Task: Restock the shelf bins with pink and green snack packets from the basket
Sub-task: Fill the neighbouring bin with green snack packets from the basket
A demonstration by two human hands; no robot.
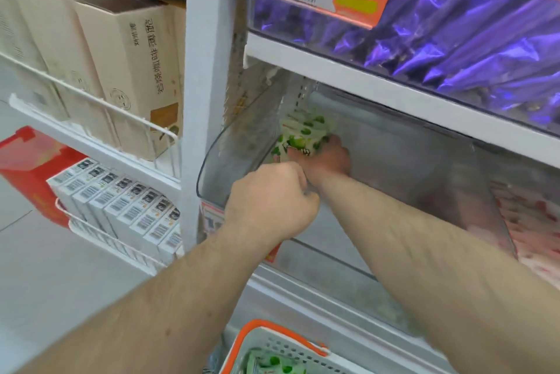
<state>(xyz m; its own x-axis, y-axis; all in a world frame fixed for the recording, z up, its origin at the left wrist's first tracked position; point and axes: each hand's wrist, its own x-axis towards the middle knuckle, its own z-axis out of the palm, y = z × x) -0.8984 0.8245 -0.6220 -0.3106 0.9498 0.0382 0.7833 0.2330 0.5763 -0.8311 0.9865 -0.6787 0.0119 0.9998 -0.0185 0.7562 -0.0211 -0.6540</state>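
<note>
Reaching into clear shelf bin (242, 143): both hands.
Right hand (325, 158): grasping green snack packets (303, 134) deep inside.
Left hand (272, 201): fingers curled at bin's front; grip's contents hidden.
Basket (291, 346): below, holding green packets.

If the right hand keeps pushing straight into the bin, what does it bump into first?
Probably the green snack packets that the right hand already touches, deep in the clear bin. Behind them comes the shelf's back, though depth is hard to judge.

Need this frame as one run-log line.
stage: stocking | right hand: holds green packets in clear bin | left hand: at bin front | basket: green packets left
</note>
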